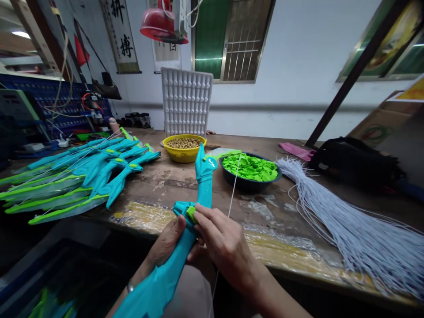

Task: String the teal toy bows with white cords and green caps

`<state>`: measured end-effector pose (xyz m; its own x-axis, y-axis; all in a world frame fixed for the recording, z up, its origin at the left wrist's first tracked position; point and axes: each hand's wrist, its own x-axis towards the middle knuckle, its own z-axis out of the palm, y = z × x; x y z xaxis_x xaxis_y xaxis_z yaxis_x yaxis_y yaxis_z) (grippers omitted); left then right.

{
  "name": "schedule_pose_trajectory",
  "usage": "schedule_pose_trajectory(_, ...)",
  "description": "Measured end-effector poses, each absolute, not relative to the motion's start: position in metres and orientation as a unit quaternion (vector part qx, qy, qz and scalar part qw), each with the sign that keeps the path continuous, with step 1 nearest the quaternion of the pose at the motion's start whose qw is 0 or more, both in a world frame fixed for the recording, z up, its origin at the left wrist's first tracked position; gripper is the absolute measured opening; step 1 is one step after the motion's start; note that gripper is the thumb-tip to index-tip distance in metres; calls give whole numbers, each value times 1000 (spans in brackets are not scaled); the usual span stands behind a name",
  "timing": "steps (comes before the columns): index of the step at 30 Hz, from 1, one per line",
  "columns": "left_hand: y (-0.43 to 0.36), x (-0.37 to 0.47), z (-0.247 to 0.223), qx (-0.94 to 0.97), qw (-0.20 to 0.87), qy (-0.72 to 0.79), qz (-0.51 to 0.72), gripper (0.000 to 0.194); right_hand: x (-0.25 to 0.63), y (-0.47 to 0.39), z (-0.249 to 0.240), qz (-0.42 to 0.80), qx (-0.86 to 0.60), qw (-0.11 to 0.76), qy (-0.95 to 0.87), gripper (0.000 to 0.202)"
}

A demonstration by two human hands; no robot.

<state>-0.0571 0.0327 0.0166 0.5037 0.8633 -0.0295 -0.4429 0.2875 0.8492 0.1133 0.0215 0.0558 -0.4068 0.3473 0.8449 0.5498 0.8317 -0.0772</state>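
Observation:
A turquoise plastic toy crossbow slants up from my lap, its far end above the table edge. My left hand is closed round its body from the left, thumb on top. With the fingertips of my right hand I pinch a small bright green plastic piece against the toy's upper side. A white string hangs from the tip of a green and clear bow limb and runs down behind my right hand. The other limb is not visible.
Several similar turquoise toys are piled at the left. A yellow bowl holds brass-coloured rings. Beside it, a black bowl holds green plastic pieces. White strings lie bundled at the right. A red lamp hangs overhead.

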Motion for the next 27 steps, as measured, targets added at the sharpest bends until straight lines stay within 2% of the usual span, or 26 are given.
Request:
schedule_pose_trajectory(7,26,-51,25,451,760,222,412,65,124,17,69,-83,-223,485,-842,23)
schedule_pose_trajectory(12,19,-54,40,490,714,265,425,55,127,9,75,-129,-224,457,-851,22)
schedule_pose_trajectory(17,14,-53,56,536,638,340,436,54,130,2,70,-130,-258,455,-842,25)
schedule_pose_trajectory(22,12,-50,67,586,588,385,404,51,133,4,67,-107,-223,483,-840,29)
schedule_pose_trajectory(27,10,-49,70,595,573,401,396,49,132,2,72,-91,-217,505,-830,25)
